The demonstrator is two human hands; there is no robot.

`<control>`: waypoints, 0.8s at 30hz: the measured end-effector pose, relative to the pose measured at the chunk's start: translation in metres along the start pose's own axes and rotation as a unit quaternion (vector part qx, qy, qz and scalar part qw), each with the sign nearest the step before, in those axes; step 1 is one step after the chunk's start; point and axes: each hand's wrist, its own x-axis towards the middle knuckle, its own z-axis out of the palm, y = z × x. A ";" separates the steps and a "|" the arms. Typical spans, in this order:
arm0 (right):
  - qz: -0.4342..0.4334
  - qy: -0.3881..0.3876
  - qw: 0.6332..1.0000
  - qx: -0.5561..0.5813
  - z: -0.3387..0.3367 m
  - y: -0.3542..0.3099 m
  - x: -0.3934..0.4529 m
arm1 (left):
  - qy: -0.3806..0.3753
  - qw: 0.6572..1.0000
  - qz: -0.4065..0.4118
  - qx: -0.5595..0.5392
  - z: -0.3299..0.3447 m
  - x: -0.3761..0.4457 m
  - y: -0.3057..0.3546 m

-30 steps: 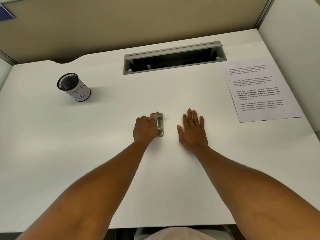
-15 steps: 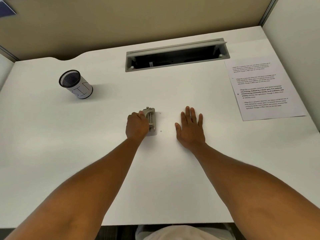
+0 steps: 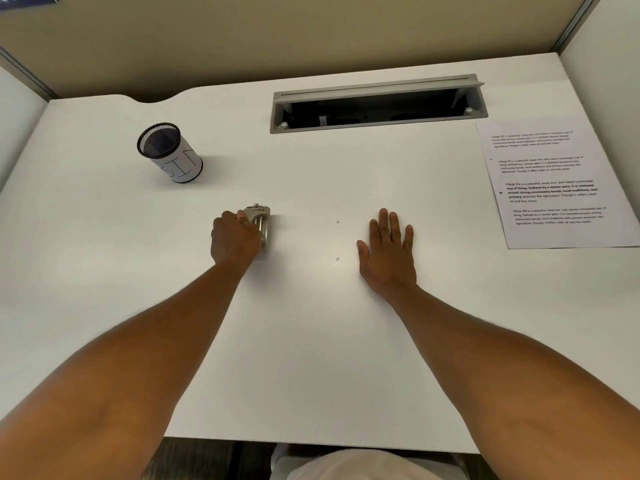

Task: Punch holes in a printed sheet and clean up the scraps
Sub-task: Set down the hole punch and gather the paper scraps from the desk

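Observation:
My left hand grips a small metal hole punch that stands on the white desk. My right hand lies flat on the desk, fingers spread, holding nothing. Between the two hands lie two tiny round paper scraps, one farther from me and one nearer. The printed sheet lies at the desk's right edge, with two small holes along its left margin.
A black mesh cup wrapped in white paper lettered "BIN" stands at the back left. An open grey cable tray is set into the desk at the back. Partition walls close the back and both sides.
My left hand has slid the hole punch to the left, uncovering two paper scraps where it stood. My right hand has stayed flat on the desk.

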 end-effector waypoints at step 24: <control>0.022 0.017 0.999 -0.019 0.010 -0.009 0.008 | 0.004 0.996 -0.075 0.041 -0.046 0.060 -0.089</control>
